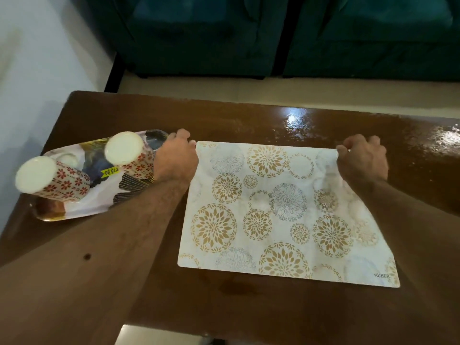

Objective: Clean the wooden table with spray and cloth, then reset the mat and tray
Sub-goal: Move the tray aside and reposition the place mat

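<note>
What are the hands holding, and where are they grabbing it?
Both hands hold the flowery mat. The left hand pinches its far left corner, and the right hand pinches its far right corner. The near edge lies on the wooden table.

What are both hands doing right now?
Left hand: pinches the mat's far left corner.
Right hand: pinches the mat's far right corner.

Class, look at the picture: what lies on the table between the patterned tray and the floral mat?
In the head view, the left hand and forearm lie between the tray and mat, pinching the mat's far corner.
</note>
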